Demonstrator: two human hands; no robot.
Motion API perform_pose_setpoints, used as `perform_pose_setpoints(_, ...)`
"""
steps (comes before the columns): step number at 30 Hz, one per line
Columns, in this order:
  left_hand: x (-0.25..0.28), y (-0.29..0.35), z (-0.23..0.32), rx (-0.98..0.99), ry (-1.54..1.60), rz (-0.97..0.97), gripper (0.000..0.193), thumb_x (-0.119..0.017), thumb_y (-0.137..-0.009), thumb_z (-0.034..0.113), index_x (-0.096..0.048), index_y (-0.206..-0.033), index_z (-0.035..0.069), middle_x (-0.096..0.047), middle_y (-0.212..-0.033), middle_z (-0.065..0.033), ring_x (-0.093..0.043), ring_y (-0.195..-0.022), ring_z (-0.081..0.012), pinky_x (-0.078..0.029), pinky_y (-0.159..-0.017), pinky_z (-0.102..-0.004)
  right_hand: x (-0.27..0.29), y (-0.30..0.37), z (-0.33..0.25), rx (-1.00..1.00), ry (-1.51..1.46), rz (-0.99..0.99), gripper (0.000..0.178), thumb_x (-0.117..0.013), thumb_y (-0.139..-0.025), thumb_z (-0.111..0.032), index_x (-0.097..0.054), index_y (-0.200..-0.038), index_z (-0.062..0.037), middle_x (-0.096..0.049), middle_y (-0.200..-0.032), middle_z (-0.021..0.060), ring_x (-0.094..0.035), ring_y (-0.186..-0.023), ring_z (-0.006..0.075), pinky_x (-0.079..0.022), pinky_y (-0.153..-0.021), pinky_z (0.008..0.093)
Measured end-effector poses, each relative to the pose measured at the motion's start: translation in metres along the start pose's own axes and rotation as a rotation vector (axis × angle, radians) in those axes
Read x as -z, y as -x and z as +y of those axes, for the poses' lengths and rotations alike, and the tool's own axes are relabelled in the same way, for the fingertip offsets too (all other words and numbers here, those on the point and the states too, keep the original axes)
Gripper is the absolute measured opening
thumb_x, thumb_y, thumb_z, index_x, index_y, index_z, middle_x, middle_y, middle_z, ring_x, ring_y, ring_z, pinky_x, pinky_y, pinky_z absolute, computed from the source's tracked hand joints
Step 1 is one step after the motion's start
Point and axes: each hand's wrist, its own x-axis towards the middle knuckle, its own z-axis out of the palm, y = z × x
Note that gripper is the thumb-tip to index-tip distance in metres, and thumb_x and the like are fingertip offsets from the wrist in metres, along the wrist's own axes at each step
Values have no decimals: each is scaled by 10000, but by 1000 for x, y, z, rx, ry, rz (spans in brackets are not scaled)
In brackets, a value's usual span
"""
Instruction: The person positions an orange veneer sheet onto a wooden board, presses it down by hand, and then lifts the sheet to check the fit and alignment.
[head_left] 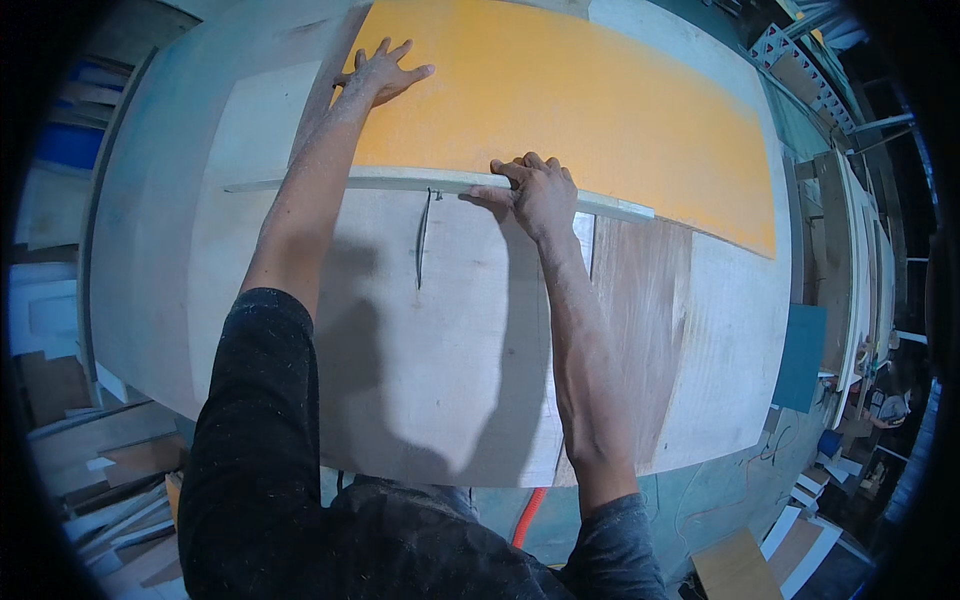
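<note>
A large yellow board (560, 110) lies on a pale worktable (440, 400). On its upper left part my left hand (380, 75) rests palm down, fingers spread. Along the board's near edge runs a long, narrow pale strip (420, 179), which looks like a wooden batten. My right hand (540, 195) grips this strip right of its middle, fingers over the top and thumb along the near side. A thin dark cord or strip (422, 240) lies on the pale surface just below it. My left forearm passes over the strip's left part.
A brown wood-grain panel (640, 340) lies to the right of my right forearm. Under the table's near edge shows a red-orange hose (527, 517). Offcuts (120, 530) are piled at the lower left. Beyond the right edge stand stacked boards (850, 260) and a teal panel (800, 358).
</note>
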Motion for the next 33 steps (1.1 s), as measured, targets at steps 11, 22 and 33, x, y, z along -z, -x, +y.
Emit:
perform_pose_setpoints(11, 16, 205, 10, 68, -12, -98, 945, -543, -880, 803, -231, -1651, 353, -92, -1751, -15, -73, -1587, -420, -195, -1109, -851, 2, 174, -39, 39, -107, 84, 566, -813, -694, -677, -807, -1017, -214, -692, -918, 43, -630, -851, 271, -496, -781, 414)
perform_pose_setpoints(22, -3, 466, -17, 89, -3, -185, 932, -552, -917, 750, -198, -1662, 317, -39, -1754, -26, -16, -1592, -412, -189, -1085, -865, 17, 423, -113, 60, -147, -40, 525, -751, -794, -639, -759, -1105, -216, -662, -959, 49, -613, -886, 283, -479, -787, 428)
perform_pose_setpoints(33, -11, 602, -29, 111, -3, -219, 920, -575, -919, 732, -204, -1660, 334, -39, -1755, -6, -2, -1596, -393, -174, -1099, -853, 11, 554, -142, 123, -153, -73, 474, -779, -814, -563, -757, -1143, -224, -656, -971, 22, -609, -890, 257, -494, -791, 407)
